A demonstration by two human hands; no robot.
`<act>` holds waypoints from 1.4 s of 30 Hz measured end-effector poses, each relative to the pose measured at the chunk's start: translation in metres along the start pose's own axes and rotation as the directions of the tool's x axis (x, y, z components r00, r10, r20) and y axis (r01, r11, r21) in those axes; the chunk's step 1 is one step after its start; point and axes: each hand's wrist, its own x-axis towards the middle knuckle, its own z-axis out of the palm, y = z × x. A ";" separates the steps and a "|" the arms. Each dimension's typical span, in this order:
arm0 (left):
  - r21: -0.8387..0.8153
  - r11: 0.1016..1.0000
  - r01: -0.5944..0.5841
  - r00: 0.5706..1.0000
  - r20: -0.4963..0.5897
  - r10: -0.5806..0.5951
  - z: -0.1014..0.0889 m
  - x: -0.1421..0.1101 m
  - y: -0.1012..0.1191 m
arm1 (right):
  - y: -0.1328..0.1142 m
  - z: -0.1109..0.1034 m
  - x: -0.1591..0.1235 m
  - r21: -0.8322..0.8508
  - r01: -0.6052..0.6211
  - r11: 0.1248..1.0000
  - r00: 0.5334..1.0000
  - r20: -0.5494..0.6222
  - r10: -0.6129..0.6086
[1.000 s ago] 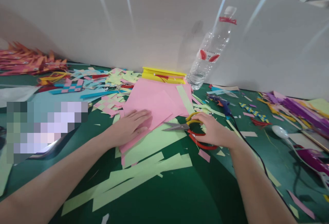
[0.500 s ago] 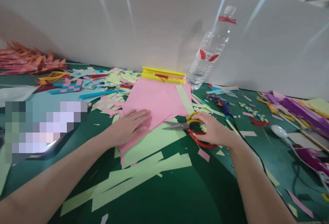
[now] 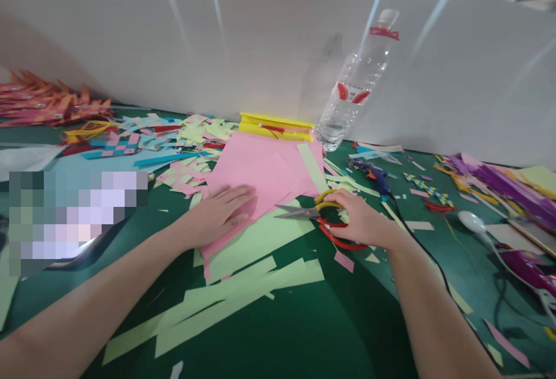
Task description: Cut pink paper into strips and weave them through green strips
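My left hand (image 3: 223, 214) lies flat, fingers stretched, on a stack of pink paper (image 3: 256, 164). My right hand (image 3: 358, 219) grips a pair of scissors (image 3: 306, 212) by its yellow and red handles. The scissor blades point left over a light green sheet (image 3: 264, 240), slightly parted, close to the lower edge of the pink paper. Part of the green sheet is covered by the pink stack. Nearer to me lie several cut green paper strips (image 3: 243, 283). One more pale green strip (image 3: 313, 164) rests on the pink paper's right side.
A clear plastic bottle (image 3: 354, 95) leans against the wall behind a yellow folded piece (image 3: 278, 127). To the right are a blue glue gun (image 3: 376, 176) with its cord and a magenta-handled tool (image 3: 525, 269). Paper scraps (image 3: 191, 176) and a blurred-out device (image 3: 78, 222) lie left.
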 end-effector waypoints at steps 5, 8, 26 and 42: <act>-0.006 1.000 0.004 1.000 0.015 -0.004 -0.001 0.000 0.000 | 0.000 0.000 0.000 -0.001 0.007 1.000 1.000 -0.005 -0.007; -0.015 1.000 0.000 1.000 0.009 0.000 -0.001 0.000 0.000 | 0.000 -0.001 0.000 -0.002 0.014 1.000 1.000 -0.002 -0.014; 0.009 1.000 0.001 1.000 0.000 -0.001 0.001 0.000 -0.002 | 0.004 -0.001 -0.001 0.023 0.044 0.999 0.999 -0.013 -0.044; 0.005 1.000 0.000 1.000 0.013 0.000 0.000 0.000 -0.001 | 0.003 -0.001 0.000 0.020 0.043 0.999 0.999 -0.011 -0.043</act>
